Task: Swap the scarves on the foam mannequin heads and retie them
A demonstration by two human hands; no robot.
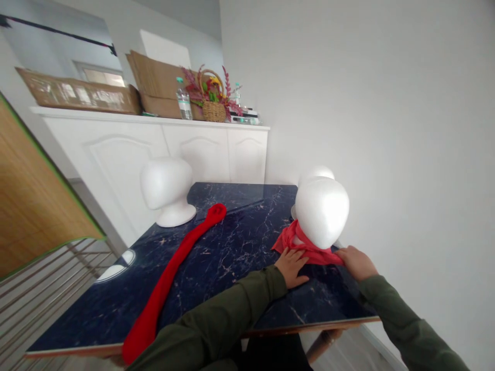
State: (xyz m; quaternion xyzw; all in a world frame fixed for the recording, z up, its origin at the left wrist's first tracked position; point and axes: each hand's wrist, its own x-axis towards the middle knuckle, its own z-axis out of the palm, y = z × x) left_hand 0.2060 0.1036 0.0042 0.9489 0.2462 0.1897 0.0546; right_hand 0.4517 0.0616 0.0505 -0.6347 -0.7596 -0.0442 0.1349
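Note:
A coral-red scarf [299, 239] is wrapped around the neck of a white foam mannequin head [323, 208] at the right of the table. Against the scarf's near left side rests my left hand [293, 267], its fingers spread. My right hand [358, 263] pinches the end of the scarf on the right, beside the head's base. The head's neck is mostly hidden by cloth. Left of my hands, a long bright red scarf [172, 275] lies across the table, one end rolled up and the other hanging at the front edge.
Another white foam head [166, 188] stands at the table's left, and a third [319, 172] is partly hidden behind the wrapped one. The dark blue marbled table [232, 257] meets a wall at right. Behind, a white cabinet [207, 154] bears boxes, bottles and a flower basket [214, 111].

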